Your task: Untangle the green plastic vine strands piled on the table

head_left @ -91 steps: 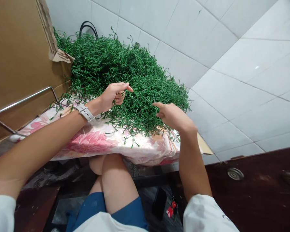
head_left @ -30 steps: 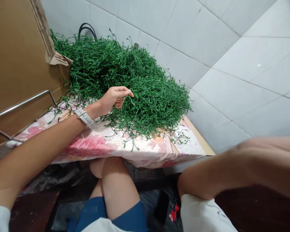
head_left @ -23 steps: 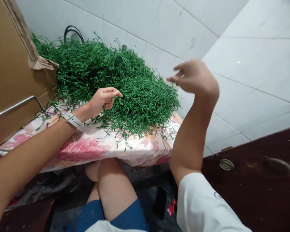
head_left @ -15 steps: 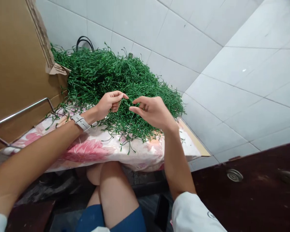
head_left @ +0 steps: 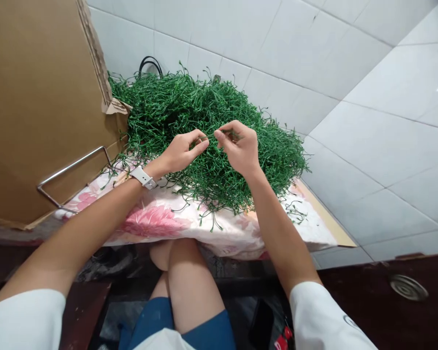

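A large heap of thin green stems with small forked tips [head_left: 156, 107] covers much of the cloth-covered table. Over the front of the heap, my left hand [head_left: 187, 151], with a white watch band at its wrist, pinches one end of a thin green stem between thumb and fingers. Facing it a short gap away, my right hand [head_left: 241, 146] is closed on the same stem, and green bits show between its fingers. The stem's exact ends are hard to make out against the heap.
At left stands a tall cardboard sheet [head_left: 40, 107] with a metal wire handle [head_left: 73, 167] in front. The floral cloth [head_left: 156, 223] hangs over the table edge, with loose stems [head_left: 295, 212] at its right. White tiles [head_left: 368, 121] rise behind. A dark phone-like object [head_left: 262, 323] lies below.
Both hands have come up with a stem held between them; my right hand's fingers have closed. The view has shifted left, so the table sits further right.
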`<state>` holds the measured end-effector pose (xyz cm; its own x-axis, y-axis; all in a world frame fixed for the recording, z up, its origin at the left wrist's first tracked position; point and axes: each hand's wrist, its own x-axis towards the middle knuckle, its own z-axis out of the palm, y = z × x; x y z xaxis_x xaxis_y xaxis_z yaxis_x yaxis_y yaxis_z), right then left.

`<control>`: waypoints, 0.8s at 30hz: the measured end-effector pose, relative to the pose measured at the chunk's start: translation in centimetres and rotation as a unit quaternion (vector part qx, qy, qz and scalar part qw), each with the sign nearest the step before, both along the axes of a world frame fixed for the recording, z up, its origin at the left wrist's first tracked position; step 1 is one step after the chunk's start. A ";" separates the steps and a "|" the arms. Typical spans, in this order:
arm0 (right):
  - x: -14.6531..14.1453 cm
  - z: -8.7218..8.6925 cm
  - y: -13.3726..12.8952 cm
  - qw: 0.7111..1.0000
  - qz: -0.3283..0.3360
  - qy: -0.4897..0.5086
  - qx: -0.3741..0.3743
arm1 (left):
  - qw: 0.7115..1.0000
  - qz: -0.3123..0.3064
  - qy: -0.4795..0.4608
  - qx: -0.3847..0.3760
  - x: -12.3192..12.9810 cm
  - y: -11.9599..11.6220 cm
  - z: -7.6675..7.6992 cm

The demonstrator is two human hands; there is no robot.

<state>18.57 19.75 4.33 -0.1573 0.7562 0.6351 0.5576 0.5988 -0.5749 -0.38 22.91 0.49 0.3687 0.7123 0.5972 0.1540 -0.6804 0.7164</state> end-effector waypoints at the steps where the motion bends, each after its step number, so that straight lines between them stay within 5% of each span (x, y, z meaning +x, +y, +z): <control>1: 0.0 -0.2 0.4 0.999 -0.005 0.037 -0.016 | 0.999 0.025 0.031 0.026 -0.2 0.1 0.1; 10: 1.5 -2.3 2.8 0.947 0.122 0.265 -0.136 | 0.998 -0.038 0.006 -0.052 -1.0 1.0 1.8; 16: 2.4 -1.5 2.9 0.867 0.204 0.409 -0.198 | 0.986 -0.145 0.031 -0.075 -0.4 3.3 7.0; 20: 2.9 -0.6 2.9 0.816 0.202 0.497 -0.215 | 0.985 -0.162 -0.003 -0.063 1.4 3.6 9.8; 24: 3.1 -0.5 2.9 0.804 0.189 0.520 -0.217 | 0.985 -0.147 -0.046 -0.082 2.9 3.5 8.8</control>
<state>21.68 22.64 3.85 0.0163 0.9652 0.2611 -0.5347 0.2291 -0.8134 2.56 26.45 9.30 0.5230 0.6724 0.5239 -0.1034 -0.5600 0.8220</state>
